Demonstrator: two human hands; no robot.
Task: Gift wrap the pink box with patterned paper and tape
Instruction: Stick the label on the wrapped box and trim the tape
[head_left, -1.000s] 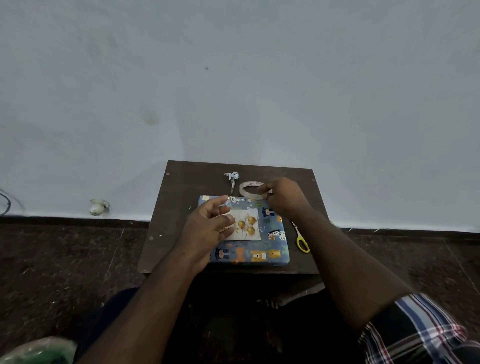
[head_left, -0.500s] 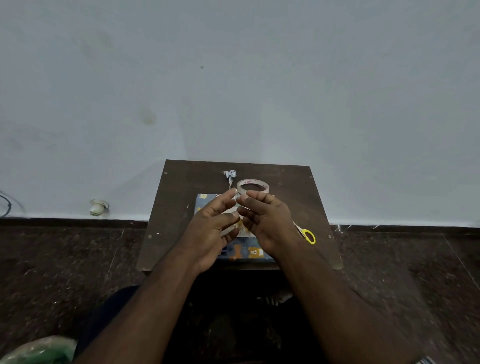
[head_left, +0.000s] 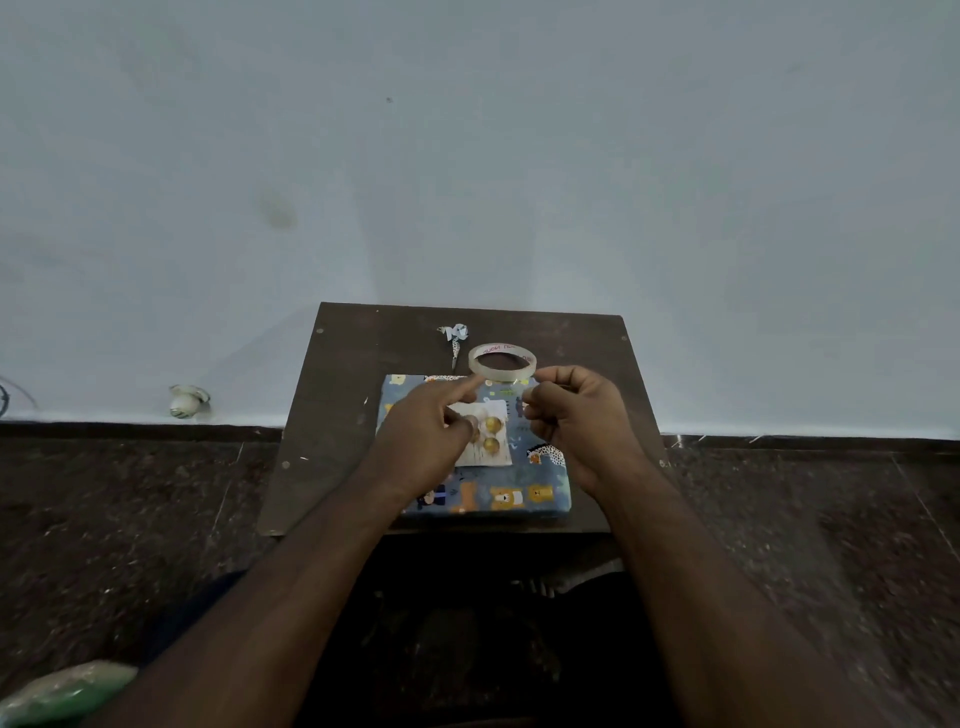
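A dark speckled floor (head_left: 156, 519) runs to a pale wall (head_left: 467, 156). On the small brown table (head_left: 337, 415) lies the wrapped box (head_left: 519, 488), a white card (head_left: 493, 441) on top. The left hand (head_left: 421, 436) points its forefinger at the tape roll (head_left: 502, 361); the right hand (head_left: 576, 415) curls, seemingly pinching tape. A paper scrap (head_left: 455, 335) lies beyond.
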